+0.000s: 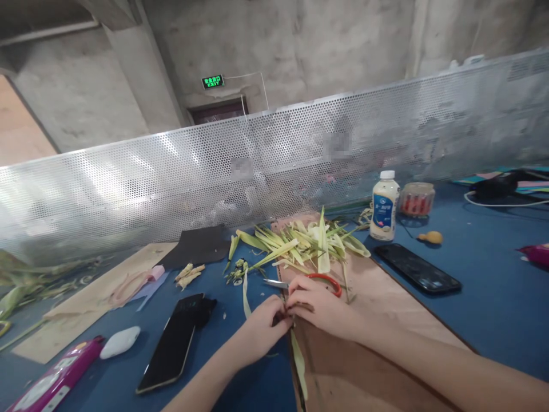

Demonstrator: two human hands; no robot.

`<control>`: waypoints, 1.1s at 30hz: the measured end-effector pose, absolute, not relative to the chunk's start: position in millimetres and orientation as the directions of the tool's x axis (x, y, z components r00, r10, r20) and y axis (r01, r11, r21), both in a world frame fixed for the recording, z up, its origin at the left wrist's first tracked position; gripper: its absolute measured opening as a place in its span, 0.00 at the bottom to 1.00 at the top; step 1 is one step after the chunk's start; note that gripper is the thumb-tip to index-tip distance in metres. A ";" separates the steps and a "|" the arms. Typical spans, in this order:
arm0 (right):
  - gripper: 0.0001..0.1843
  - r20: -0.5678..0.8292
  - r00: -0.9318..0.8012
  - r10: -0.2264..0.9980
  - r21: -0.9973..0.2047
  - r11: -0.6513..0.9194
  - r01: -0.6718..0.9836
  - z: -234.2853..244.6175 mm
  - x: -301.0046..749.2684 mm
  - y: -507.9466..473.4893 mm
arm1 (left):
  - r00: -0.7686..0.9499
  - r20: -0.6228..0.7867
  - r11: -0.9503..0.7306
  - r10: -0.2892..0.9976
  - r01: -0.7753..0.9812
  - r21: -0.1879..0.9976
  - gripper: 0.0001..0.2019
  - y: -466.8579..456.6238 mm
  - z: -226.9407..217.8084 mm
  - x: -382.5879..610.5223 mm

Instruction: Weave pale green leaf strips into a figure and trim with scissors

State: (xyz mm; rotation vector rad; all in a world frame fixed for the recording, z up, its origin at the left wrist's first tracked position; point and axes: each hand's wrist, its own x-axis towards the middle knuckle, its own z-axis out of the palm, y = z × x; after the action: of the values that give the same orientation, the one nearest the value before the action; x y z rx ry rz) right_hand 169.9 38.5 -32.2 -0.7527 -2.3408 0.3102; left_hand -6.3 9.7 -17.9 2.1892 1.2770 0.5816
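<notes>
My left hand (266, 327) and my right hand (319, 306) meet at the left edge of a brown board (377, 297). The fingers of both are closed in a pinch on a thin pale-green corn husk strip (299, 360), which hangs down toward me. The pinched part is mostly hidden by the fingertips. Scissors with red handles (332, 281) lie just behind my right hand, partly covered by it, blades pointing left. Beyond them a loose pile of corn husk strips (321, 240) spreads over the board's far end. Another narrow strip (246, 294) lies left of the hands.
At left lie a black phone (171, 343), a white oval object (120, 342) and a purple device (60, 372). A milk bottle (384, 209), a jar (416, 199) and a second phone (418, 268) are at right. A perforated metal screen (193, 177) borders the back.
</notes>
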 end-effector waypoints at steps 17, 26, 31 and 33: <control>0.06 0.541 -0.614 0.575 -0.411 0.818 0.403 -20.6 176.3 43.9 | 0.495 0.074 -0.420 0.865 0.636 0.647 0.05 10.4 -13.5 -5.7; 0.04 0.497 -0.693 0.522 -0.372 0.850 0.373 -21.7 175.6 41.9 | 0.489 0.083 -0.426 0.869 0.650 0.629 0.08 11.1 -14.4 -6.5; 0.03 0.487 -0.703 0.519 -0.381 0.850 0.364 -23.7 177.4 40.2 | 0.487 0.083 -0.422 0.870 0.645 0.638 0.08 9.7 -11.3 -7.2; 0.03 0.481 -0.718 0.504 -0.384 0.857 0.344 -24.3 177.1 38.0 | 0.488 0.081 -0.422 0.869 0.644 0.639 0.08 9.8 -10.5 -7.1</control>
State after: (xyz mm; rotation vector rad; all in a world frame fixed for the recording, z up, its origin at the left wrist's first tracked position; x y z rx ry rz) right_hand 177.1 38.0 -24.3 -0.6146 -2.4386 0.3590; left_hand -7.1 9.8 -10.5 2.1986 1.2434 0.5513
